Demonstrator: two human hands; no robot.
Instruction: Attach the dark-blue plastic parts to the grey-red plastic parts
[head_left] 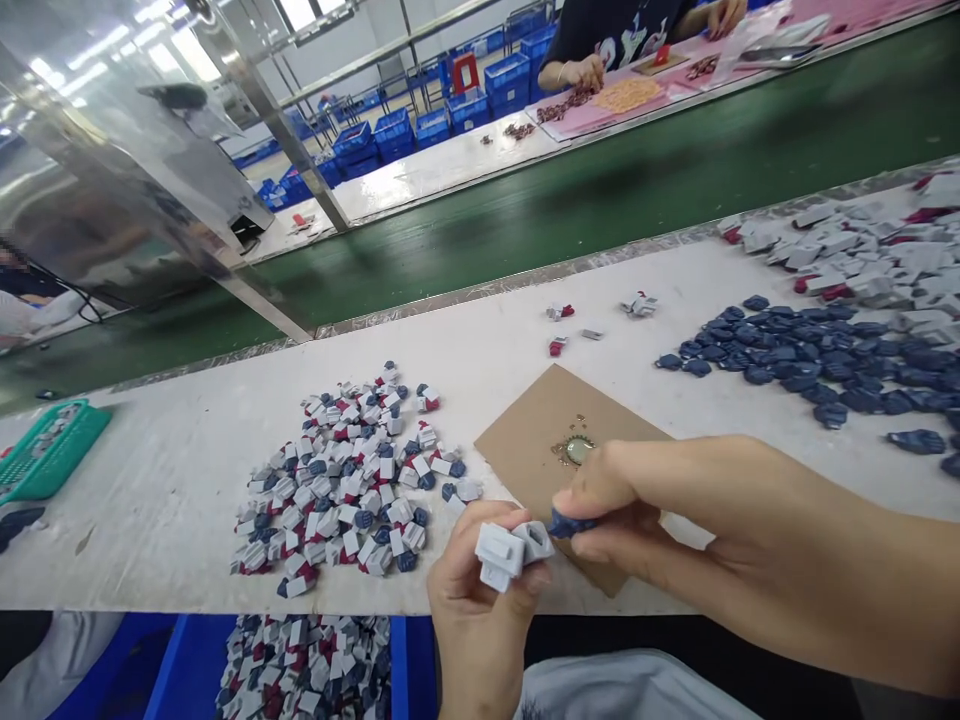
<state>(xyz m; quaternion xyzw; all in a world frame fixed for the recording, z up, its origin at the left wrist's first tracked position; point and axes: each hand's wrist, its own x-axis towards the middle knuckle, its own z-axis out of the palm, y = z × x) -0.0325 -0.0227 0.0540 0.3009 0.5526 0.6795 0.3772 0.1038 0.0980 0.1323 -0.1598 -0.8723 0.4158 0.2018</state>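
Note:
My left hand (474,612) is closed around a light grey plastic part (501,552), blocky with a hollow socket facing right. Between the thumb and fingertips of my right hand (697,520) is a small dark blue piece (568,524), held right at that socket; whether it touches the rim I cannot tell. Just beyond my hands a brown cardboard sheet (517,435) lies on the table, bearing a bottle cap (577,450) with pale contents and brownish specks around it.
Joined grey, red and blue parts (345,480) are heaped left. Loose blue pieces (795,345) and grey parts (862,245) spread right. A blue bin (401,665) of parts stands below the table edge. A green basket (75,450) sits far left. Across the green belt (487,210), a person's hand (585,73) works.

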